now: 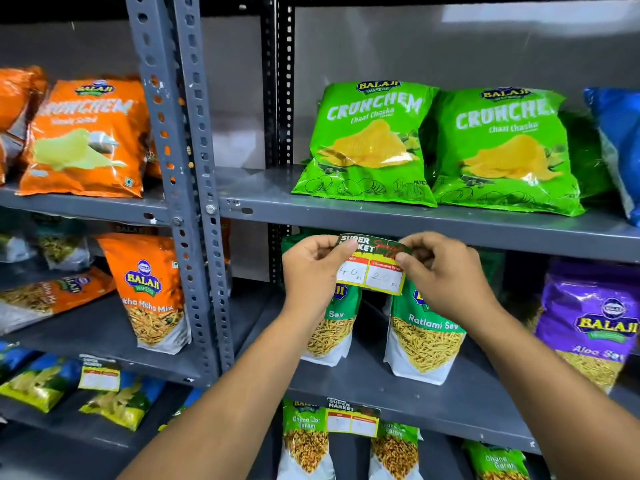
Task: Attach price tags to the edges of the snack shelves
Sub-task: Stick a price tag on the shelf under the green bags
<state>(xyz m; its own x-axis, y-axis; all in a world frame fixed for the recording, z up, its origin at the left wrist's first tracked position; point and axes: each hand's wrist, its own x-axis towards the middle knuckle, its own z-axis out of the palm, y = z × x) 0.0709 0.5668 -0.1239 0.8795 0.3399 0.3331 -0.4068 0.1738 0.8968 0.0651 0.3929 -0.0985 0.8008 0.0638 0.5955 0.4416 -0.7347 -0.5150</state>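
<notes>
A price tag (pixel 372 268) with a dark "SUPER MARKET" header and two white price boxes is held up just below the front edge of the grey shelf (pixel 450 233) that carries two green Crunchem bags (pixel 370 143). My left hand (pixel 311 271) pinches the tag's upper left corner. My right hand (pixel 446 275) pinches its upper right corner. The tag's top touches or nearly touches the shelf lip. Two green Ratlami Sev packs (pixel 426 337) stand behind the tag on the lower shelf.
Two other tags hang on lower shelf edges, one tag (pixel 353 419) in the middle and another tag (pixel 99 374) at the left. A perforated grey upright (pixel 194 202) divides the racks. Orange bags (pixel 86 140) sit at the left, a purple bag (pixel 588 323) at the right.
</notes>
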